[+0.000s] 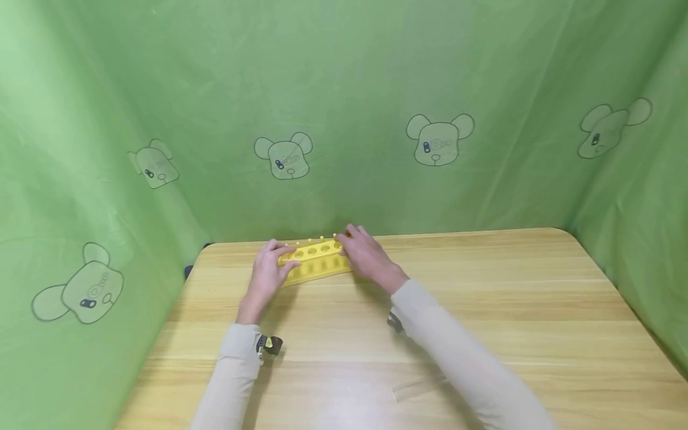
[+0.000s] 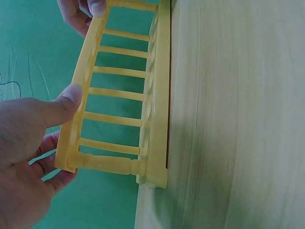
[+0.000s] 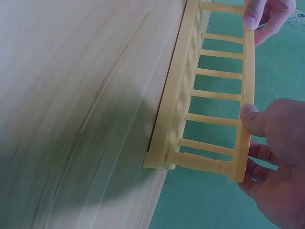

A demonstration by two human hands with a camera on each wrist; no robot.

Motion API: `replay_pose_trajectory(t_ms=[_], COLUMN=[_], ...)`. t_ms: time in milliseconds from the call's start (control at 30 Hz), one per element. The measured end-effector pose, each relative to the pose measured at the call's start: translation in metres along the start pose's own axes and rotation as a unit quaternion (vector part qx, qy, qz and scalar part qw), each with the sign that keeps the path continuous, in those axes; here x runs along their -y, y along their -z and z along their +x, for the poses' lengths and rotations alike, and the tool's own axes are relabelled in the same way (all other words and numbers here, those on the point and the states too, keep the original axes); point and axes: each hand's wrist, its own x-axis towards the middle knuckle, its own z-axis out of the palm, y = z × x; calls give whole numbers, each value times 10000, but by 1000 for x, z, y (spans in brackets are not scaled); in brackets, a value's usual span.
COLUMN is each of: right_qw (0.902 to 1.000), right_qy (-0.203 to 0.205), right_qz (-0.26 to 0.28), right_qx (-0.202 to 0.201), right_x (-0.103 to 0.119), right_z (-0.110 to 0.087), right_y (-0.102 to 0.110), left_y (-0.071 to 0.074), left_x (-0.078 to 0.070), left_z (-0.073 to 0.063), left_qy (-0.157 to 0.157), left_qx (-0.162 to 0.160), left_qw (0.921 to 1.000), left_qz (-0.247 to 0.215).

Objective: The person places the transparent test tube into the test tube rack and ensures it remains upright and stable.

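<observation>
A yellow test tube rack point(image 1: 322, 266) stands near the far edge of the tabletop, a row of round holes along its top. Thin rods join its top bar to its base point(image 2: 161, 95). My left hand point(image 1: 265, 273) grips the left end of the top bar, thumb point(image 2: 71, 94) on the near side and fingers behind. At the other end, my right hand point(image 1: 369, 255) pinches the same bar, its thumb point(image 3: 251, 117) pressed against the near side. The rack's base point(image 3: 177, 90) appears to rest on the wood.
A clear tube point(image 1: 416, 388) lies on the wooden table point(image 1: 510, 310), partly hidden by my right forearm. Green curtains point(image 1: 355, 71) with mouse-head drawings surround the back and sides. Dark wrist-worn devices point(image 1: 270, 344) sit at both sleeves.
</observation>
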Motion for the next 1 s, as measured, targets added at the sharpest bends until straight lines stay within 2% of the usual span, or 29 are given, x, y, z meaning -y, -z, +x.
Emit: replay_pose_trajectory(t_ms=[1000], right_qw=[9996], right_qy=[-169], right_qz=[-31], right_qx=[-217], right_x=[-31], right_z=[-28], right_y=[16], left_y=[-29], left_x=[-24], left_z=[19], left_qy=[32], left_qx=[332], left_qw=[9994], left_qz=[0])
